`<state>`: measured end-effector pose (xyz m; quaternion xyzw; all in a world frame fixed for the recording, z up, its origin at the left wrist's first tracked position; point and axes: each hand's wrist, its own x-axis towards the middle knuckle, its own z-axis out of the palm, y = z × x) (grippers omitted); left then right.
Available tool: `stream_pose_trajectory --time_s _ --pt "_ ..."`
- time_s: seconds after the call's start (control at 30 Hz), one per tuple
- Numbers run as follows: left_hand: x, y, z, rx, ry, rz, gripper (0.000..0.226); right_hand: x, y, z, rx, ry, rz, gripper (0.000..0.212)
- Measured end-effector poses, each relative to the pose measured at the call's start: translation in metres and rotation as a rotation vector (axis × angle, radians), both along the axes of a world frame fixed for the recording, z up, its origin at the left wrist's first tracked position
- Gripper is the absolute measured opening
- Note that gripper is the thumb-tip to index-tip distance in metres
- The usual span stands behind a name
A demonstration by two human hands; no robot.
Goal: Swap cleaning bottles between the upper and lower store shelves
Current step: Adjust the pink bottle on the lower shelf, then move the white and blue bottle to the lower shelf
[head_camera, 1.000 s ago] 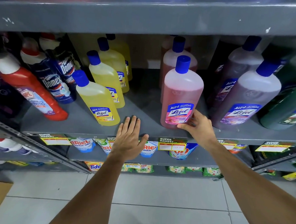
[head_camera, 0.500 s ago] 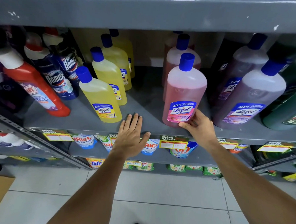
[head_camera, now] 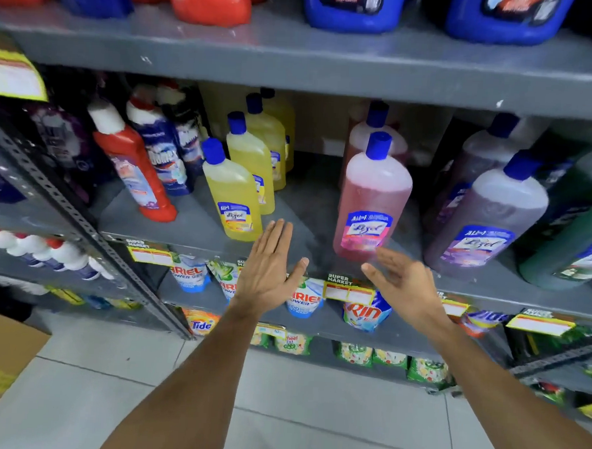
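While your left hand [head_camera: 268, 274] hovers flat and empty at the shelf edge [head_camera: 320, 256], your right hand [head_camera: 404, 285] spreads wide, holding nothing, just near the pink bottle [head_camera: 373, 201], which stands upright there, label outward, probably for easy picking.

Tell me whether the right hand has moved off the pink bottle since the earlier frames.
Yes. The right hand has come off the pink bottle and now hangs open below its base, over the shelf edge; earlier it gripped the bottle's lower right side.
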<state>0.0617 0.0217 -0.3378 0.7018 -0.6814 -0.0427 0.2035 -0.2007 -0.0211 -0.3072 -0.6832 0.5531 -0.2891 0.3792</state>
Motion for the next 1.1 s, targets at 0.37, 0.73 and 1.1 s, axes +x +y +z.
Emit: stream_pose_trajectory --time_s 0.37,0.73,1.1 --pt "0.077 0.069 0.189 -0.472 -0.143 0.398 0.071 0.119 0.002 0.183 -0.223 -0.306 0.302 0.041" --pt "0.233 0.075 0.297 -0.493 -0.182 0.465 0.073 0.251 0.006 0.322 -0.545 -0.433 0.327 0.034" --pt "0.3 0.021 0.287 -0.338 -0.274 0.199 0.074 0.367 -0.017 0.326 -0.587 -0.387 0.184 0.085"
